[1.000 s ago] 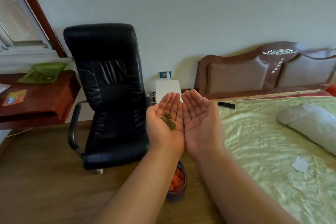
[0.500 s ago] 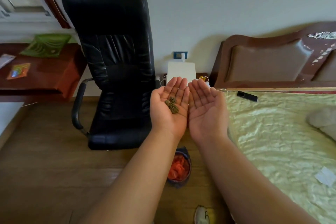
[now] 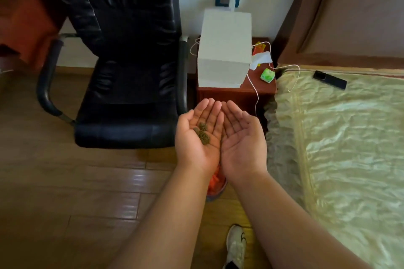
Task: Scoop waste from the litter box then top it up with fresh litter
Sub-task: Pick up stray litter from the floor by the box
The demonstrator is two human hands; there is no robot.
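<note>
Both hands have dropped lower, nearer the chair: left hand [image 3: 197, 137] flat, palm up, cradling brown clumps [image 3: 202, 134], right hand [image 3: 241, 140] open alongside, touching it. Keep palms level; no litter box in view

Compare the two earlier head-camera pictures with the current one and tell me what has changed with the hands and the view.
The view has tilted downward: the window and desk top are out of frame, while a shoe and the nightstand top now show. Nothing was taken hold of or let go. The left hand and right hand stay side by side, palms up, with the same brownish clumps lying in the left palm.
</note>
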